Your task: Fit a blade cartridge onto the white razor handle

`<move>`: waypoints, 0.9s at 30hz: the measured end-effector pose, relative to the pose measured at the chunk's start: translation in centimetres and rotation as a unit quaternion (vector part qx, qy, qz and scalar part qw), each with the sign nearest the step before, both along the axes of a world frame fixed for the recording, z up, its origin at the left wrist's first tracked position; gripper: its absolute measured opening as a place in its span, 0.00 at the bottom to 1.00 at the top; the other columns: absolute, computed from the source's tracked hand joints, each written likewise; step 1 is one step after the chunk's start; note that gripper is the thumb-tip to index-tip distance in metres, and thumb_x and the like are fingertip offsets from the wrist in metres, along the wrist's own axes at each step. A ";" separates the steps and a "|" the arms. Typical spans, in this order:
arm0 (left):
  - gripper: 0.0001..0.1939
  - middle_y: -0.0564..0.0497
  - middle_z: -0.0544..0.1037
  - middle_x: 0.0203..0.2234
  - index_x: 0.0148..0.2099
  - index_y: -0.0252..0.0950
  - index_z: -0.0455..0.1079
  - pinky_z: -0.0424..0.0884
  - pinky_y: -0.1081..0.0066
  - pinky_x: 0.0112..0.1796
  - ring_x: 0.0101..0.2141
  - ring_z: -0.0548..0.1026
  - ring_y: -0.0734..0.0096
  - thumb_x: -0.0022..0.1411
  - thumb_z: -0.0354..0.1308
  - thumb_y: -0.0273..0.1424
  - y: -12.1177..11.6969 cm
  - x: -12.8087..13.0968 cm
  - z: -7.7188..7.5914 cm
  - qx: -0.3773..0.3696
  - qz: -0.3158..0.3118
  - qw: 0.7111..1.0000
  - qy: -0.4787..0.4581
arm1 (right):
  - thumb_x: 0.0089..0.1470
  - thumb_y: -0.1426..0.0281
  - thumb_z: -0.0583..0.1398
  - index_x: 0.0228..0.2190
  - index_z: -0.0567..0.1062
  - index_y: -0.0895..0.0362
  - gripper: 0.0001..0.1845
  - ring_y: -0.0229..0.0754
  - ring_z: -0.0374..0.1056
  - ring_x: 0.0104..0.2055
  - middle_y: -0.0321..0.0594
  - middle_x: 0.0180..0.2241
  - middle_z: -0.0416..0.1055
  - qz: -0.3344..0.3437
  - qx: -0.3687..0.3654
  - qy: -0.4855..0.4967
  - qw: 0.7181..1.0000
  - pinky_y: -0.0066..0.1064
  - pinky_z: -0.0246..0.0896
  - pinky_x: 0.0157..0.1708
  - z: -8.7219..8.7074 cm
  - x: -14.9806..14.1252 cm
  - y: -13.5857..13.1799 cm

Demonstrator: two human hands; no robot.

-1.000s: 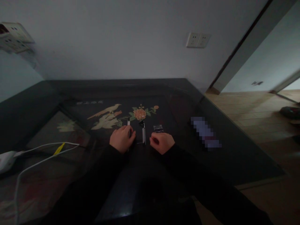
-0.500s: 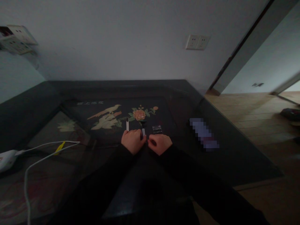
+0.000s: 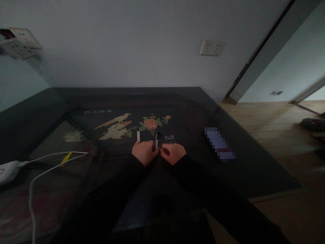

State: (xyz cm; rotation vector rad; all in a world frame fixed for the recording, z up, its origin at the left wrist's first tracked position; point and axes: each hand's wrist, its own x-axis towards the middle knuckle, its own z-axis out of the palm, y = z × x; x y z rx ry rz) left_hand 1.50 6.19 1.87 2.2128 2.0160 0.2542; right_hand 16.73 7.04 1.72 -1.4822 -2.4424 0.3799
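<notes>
My left hand (image 3: 144, 152) is closed, its thumb and forefinger around the lower end of a slim light-handled tool with a black angled head (image 3: 156, 139), shaped somewhat like a razor. A thin white stick with a dark tip (image 3: 138, 135) rises from behind the same hand's knuckles; whether the hand grips it is hidden. Close on the right, my right hand (image 3: 174, 153) is curled with its fingertips pinched, almost meeting the left thumb. Anything in that pinch is too small to make out. A small clear, shiny case (image 3: 170, 138) lies just beyond the right knuckles.
Both hands are over a dark glossy table (image 3: 142, 210) with an inlaid bird and flower picture. A blurred-out phone (image 3: 218, 144) lies to the right. At left are a white cable (image 3: 30, 200) with a yellow tag (image 3: 66, 159) and a white adapter (image 3: 9, 173). A wall stands behind.
The black-headed tool has tilted, its head now leaning slightly to the right and its handle showing more. Both hands stay nearly in place.
</notes>
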 end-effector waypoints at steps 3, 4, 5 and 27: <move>0.11 0.46 0.79 0.26 0.28 0.37 0.70 0.64 0.66 0.34 0.32 0.78 0.58 0.57 0.55 0.38 0.0 -0.8 0.4 -0.006 0.017 0.999 -0.033 | 0.55 0.66 0.56 0.24 0.72 0.55 0.11 0.38 0.64 0.26 0.38 0.24 0.73 -0.007 0.004 0.012 1.000 0.30 0.40 0.25 0.1 0.3 0.3; 0.11 0.47 0.79 0.26 0.28 0.37 0.70 0.64 0.68 0.31 0.30 0.77 0.60 0.57 0.54 0.39 -0.1 -1.2 0.7 -0.007 0.027 0.999 -0.046 | 0.55 0.66 0.56 0.24 0.73 0.55 0.11 0.38 0.64 0.26 0.38 0.24 0.73 -0.011 0.006 0.017 1.000 0.30 0.40 0.25 0.3 0.5 0.5; 0.12 0.48 0.78 0.25 0.29 0.37 0.70 0.63 0.69 0.29 0.29 0.77 0.62 0.58 0.54 0.39 -0.3 -1.6 1.0 -0.006 0.035 0.997 -0.063 | 0.55 0.66 0.56 0.24 0.73 0.56 0.11 0.38 0.64 0.26 0.38 0.24 0.73 -0.016 0.008 0.023 1.000 0.30 0.41 0.25 0.4 0.7 0.6; 0.17 0.47 0.79 0.31 0.40 0.34 0.69 0.73 0.69 0.35 0.33 0.78 0.65 0.55 0.63 0.41 -4.4 0.1 -0.5 -0.092 -0.028 0.736 -0.670 | 0.48 0.59 0.65 0.35 0.73 0.55 0.15 0.41 0.75 0.34 0.40 0.31 0.77 0.063 -0.254 0.564 0.783 0.34 0.70 0.38 1.3 0.2 -1.1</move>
